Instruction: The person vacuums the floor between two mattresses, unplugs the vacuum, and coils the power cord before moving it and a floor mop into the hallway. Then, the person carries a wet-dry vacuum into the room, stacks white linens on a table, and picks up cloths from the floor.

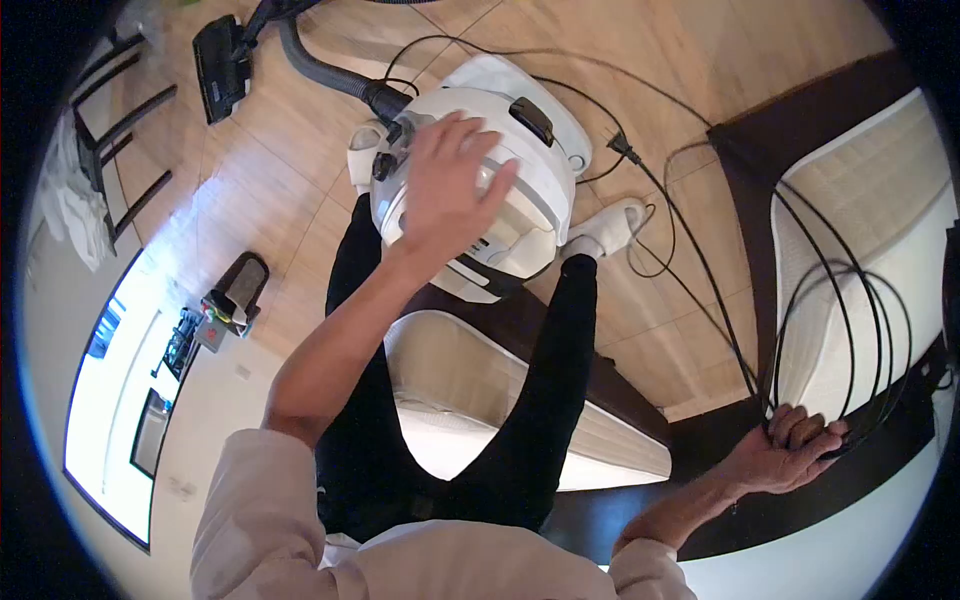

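Left hand [447, 190] flat, fingers spread, on white vacuum cleaner [520, 205] on wooden floor [700, 60] between feet. Right hand [790, 445] clenched around looped black power cord [840, 330]. No legible writing.

You have nothing here you can read. The white vacuum cleaner [490, 190] under your left hand [450, 190] shows no legible brand or label, and the small box [212, 330] on the floor at the left carries red marks too tiny and blurred to make out.
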The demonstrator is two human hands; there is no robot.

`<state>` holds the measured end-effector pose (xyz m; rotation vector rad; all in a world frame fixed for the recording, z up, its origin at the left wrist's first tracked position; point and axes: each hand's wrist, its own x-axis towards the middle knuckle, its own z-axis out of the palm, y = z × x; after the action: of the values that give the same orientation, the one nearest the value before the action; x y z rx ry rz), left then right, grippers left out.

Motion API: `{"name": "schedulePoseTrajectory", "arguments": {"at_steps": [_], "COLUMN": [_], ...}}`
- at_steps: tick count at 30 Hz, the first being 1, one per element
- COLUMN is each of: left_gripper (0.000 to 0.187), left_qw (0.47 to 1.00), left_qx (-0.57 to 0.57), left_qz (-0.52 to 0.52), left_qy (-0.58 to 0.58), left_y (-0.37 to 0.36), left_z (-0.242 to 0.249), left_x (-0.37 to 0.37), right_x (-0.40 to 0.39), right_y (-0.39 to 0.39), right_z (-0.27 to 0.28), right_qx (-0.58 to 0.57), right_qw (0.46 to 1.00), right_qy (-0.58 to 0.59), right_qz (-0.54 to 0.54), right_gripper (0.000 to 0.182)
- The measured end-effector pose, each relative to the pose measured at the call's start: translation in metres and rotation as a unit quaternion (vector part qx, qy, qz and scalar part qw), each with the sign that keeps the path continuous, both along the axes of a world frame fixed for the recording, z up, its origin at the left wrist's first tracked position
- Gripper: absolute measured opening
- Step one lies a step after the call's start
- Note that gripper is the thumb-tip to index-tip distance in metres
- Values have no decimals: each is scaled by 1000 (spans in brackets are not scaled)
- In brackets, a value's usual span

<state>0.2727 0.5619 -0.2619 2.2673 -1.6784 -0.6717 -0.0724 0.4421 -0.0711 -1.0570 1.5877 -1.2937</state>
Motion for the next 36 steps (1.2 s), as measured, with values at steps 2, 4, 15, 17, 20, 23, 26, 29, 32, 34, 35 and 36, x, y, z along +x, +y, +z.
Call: {"name": "schedulePoseTrajectory", "arguments": {"at_steps": [2,4,15,17,20,23,26,29,32,34,35,36], "left_gripper": [45,70,28,20,30,28,24,23,22,21,20,20], "left_qw": [981,878,457,711,837,908,902,939,835,864,884,883], "left_qx": [62,194,40,-90,-28,97,85,40,220,131,40,-9], "left_qz": [73,190,603,365,113,-110,-234,-230,-396,-361,-324,-319], "left_qy": [169,395,653,594,535,392,353,252,311,326,334,345], "left_y": [-24,-67,-204,-189,-159,-123,-78,-64,-48,-26,-17,-27], "left_z": [-15,-33,-196,-147,-93,2,68,97,115,108,102,96], "left_x": [-24,-53,-40,-49,-126,-189,-214,-206,-198,-196,-195,-177], "right_x": [-25,-41,-111,-136,-101,-43,-39,-27,-16,-23,-26,-26], "right_y": [9,18,95,108,79,30,-1,-7,1,-15,-26,-35], "right_z": [18,34,89,70,-7,-88,-129,-128,-110,-101,-99,-96], "right_qx": [55,90,289,405,411,431,460,496,464,457,445,389], "right_qw": [998,995,917,894,905,901,856,768,840,842,839,847], "right_qy": [-39,-22,203,113,10,21,-233,-364,-213,-259,-307,-356], "right_qz": [12,24,-186,-154,-105,-47,36,177,183,123,63,61], "right_gripper": [23,23,33,25,23,32,49,59,44,37,31,28]}}
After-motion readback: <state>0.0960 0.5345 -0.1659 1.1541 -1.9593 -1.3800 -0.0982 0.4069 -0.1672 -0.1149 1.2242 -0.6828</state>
